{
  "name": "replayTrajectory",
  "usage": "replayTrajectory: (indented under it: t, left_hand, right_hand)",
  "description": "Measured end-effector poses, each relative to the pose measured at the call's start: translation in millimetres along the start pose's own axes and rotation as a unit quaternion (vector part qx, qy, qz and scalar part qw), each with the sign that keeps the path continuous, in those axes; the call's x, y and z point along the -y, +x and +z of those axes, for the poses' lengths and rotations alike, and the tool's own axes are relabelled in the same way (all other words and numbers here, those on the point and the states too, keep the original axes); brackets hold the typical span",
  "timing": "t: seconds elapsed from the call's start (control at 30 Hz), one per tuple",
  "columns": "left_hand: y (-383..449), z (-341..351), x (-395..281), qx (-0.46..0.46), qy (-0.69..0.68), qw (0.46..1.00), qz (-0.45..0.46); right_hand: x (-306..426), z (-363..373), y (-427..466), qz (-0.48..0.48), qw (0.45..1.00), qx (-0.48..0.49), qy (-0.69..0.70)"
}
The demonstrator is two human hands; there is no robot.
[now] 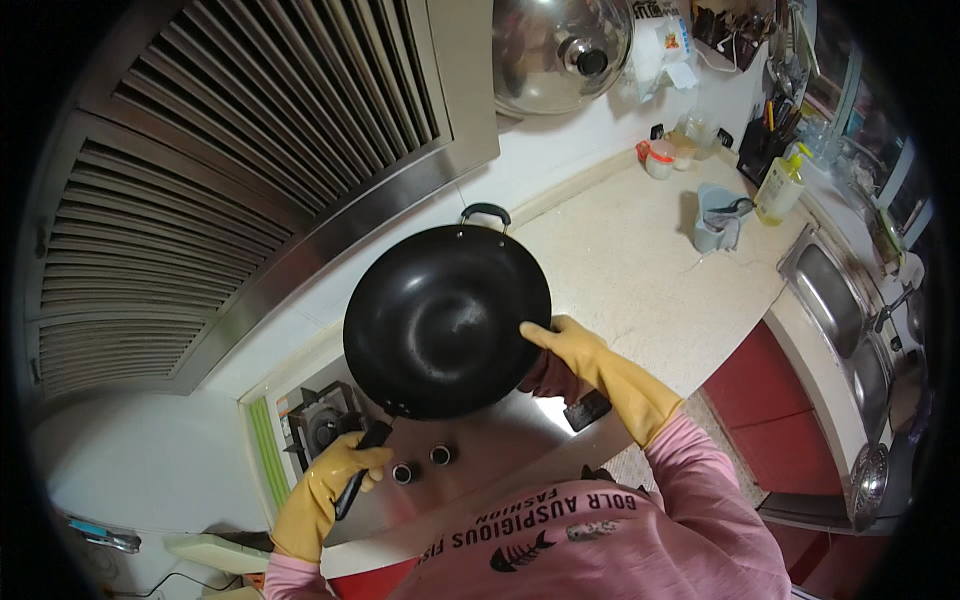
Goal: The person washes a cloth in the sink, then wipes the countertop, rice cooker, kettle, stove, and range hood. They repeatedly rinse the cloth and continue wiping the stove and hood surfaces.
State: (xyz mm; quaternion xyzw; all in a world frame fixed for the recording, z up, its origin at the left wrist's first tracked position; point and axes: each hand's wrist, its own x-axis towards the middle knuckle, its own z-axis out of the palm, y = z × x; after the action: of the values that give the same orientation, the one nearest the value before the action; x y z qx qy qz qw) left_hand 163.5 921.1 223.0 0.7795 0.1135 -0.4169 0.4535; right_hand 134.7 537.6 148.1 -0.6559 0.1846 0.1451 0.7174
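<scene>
My left hand (341,469), in a yellow rubber glove, is closed around the long black handle (361,469) of a black wok (450,322). The wok is tilted above the gas stove (487,450), its empty inside showing. My right hand (566,349), gloved the same way, grips the wok's right rim, thumb on the inside and the fingers mostly hidden. A dark red cloth (553,377) hangs below that hand behind the rim; whether the fingers hold it I cannot tell. The wok's small loop handle (487,215) points toward the wall.
A burner (326,426) and two knobs show on the stove. On the counter (622,247) stand a light blue container (712,225), a pump bottle (780,187) and jars (660,159). A steel sink (829,285) lies right; the range hood (300,247) overhangs the left.
</scene>
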Motion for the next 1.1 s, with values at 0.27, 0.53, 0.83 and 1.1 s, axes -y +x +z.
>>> replayTrajectory:
  t: [0.27,0.53,0.83,1.1]
  left_hand:
    - [-18,38,-4,0.017,0.019,1.0,-0.002]
    - [18,110,-51,0.091,0.054,0.994,0.03]
    - [96,205,-94,0.259,0.116,0.956,0.071]
    - [124,243,-93,0.284,0.157,0.94,0.106]
  right_hand:
    - [-39,-28,17,0.016,0.993,-0.089,0.082]
    - [-97,-118,-37,-0.018,0.962,-0.258,0.092]
    - [-113,-203,-101,-0.063,0.892,-0.357,0.27]
    - [-147,-249,-83,-0.08,0.884,-0.371,0.274]
